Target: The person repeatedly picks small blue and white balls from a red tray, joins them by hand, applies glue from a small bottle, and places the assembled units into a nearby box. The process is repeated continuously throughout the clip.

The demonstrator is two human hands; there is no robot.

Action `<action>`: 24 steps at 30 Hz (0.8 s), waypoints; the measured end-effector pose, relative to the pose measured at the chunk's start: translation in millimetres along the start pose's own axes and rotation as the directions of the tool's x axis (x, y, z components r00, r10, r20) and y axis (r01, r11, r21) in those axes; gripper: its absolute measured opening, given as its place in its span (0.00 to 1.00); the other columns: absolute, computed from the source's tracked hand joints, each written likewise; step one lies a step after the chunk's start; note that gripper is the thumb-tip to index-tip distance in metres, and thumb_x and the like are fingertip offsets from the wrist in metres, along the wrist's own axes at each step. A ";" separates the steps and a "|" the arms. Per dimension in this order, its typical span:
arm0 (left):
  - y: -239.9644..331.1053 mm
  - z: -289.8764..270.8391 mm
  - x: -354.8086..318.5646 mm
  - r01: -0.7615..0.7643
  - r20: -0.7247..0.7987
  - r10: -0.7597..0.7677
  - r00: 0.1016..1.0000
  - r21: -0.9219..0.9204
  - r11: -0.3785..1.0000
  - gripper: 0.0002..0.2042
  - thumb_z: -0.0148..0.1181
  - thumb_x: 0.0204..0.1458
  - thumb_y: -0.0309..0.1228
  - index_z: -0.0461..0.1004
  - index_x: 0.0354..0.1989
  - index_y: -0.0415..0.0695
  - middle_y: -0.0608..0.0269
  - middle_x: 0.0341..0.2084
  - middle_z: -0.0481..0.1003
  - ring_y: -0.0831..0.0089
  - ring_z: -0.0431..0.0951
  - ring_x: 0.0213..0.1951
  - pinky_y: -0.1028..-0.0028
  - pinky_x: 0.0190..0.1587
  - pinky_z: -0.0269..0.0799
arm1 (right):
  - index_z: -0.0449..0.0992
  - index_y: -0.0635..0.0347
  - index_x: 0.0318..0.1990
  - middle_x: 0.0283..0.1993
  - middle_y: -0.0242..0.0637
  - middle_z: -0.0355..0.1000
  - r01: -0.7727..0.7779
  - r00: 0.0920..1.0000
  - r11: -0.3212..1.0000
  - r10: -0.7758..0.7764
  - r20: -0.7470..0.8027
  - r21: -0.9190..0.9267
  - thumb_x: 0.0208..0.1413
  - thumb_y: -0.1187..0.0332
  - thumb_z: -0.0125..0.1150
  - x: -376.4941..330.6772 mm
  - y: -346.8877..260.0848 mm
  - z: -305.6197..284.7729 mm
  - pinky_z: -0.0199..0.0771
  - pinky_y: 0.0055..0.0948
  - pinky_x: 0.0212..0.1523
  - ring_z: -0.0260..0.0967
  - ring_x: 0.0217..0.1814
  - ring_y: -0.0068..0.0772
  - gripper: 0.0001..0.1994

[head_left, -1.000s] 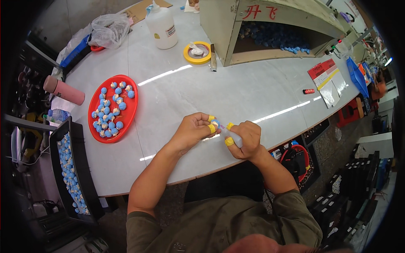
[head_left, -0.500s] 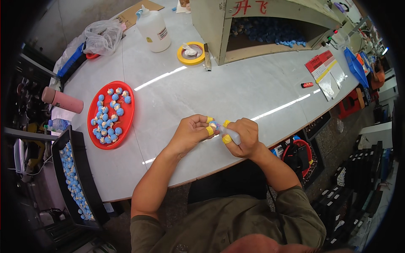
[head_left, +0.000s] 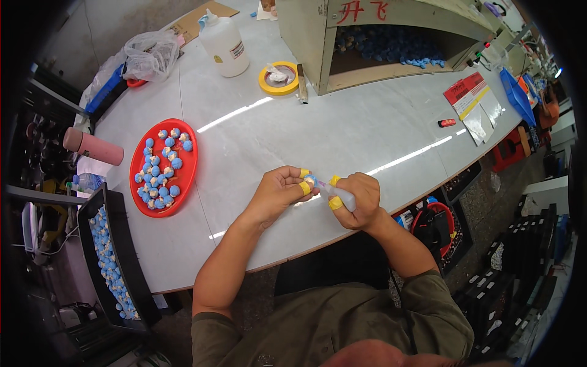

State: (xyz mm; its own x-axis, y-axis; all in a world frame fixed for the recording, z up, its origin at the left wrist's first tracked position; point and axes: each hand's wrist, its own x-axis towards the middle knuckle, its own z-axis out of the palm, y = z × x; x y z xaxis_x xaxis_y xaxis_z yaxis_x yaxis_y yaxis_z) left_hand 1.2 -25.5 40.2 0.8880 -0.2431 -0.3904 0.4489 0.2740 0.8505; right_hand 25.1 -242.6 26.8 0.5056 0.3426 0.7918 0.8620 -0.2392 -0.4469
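Note:
Above the near part of the table, my left hand [head_left: 280, 192] is closed, pinching a small blue-and-white ball [head_left: 310, 180] between taped fingertips. My right hand [head_left: 361, 199] is wrapped round a small translucent squeeze bottle [head_left: 344, 197]. Its thin nozzle points left at the ball; whether the tip touches it I cannot tell. Yellow tape covers fingertips on both hands. To the left, a round red tray [head_left: 194, 160] holds several blue balls with cream-coloured parts.
A long black bin [head_left: 136, 269] of similar pieces stands at the table's left edge, near a pink bottle [head_left: 95, 147]. Farther back are a white jug [head_left: 224, 46], a yellow tape roll [head_left: 264, 82] and a cabinet [head_left: 302, 46] with blue pieces inside. A red lighter [head_left: 447, 123] lies right.
My right hand has shifted slightly right with the squeeze bottle, widening the gap between the hands. My left hand keeps the ball in nearly the same place.

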 end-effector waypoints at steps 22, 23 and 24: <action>2.3 -1.2 0.0 0.027 -0.006 -0.027 1.000 -0.016 1.000 0.14 0.60 0.59 0.23 0.72 0.52 0.32 0.54 0.43 0.80 0.68 0.83 0.44 0.77 0.47 0.81 | 0.73 0.67 0.39 0.25 0.41 0.70 -0.065 0.991 0.991 0.077 -0.106 0.116 0.49 0.73 0.66 -3.8 0.3 -8.2 0.65 0.31 0.23 0.66 0.20 0.35 0.11; 3.9 -1.0 -0.6 0.036 -0.009 -0.037 0.999 -0.019 0.999 0.14 0.60 0.59 0.23 0.72 0.52 0.33 0.54 0.43 0.80 0.68 0.83 0.44 0.77 0.46 0.81 | 0.73 0.67 0.41 0.27 0.41 0.71 -0.112 0.980 0.983 0.133 -0.148 0.144 0.51 0.73 0.65 -3.6 -1.4 -9.6 0.67 0.30 0.24 0.68 0.22 0.33 0.11; 5.9 -0.4 -1.4 0.046 -0.013 -0.046 0.999 -0.022 0.999 0.14 0.60 0.59 0.23 0.72 0.52 0.33 0.55 0.43 0.80 0.68 0.83 0.44 0.77 0.46 0.81 | 0.72 0.68 0.42 0.28 0.41 0.72 -0.157 0.964 0.972 0.189 -0.187 0.174 0.52 0.73 0.64 -4.4 -3.4 -12.3 0.69 0.29 0.25 0.69 0.24 0.32 0.12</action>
State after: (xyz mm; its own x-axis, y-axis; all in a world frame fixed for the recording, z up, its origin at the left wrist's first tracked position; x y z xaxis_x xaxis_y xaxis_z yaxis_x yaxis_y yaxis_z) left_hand 2.6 -23.1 45.6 0.8674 -0.2437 -0.4339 0.4916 0.2834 0.8234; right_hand 19.4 -254.5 29.9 0.6439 0.1148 0.7565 0.7647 -0.1285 -0.6314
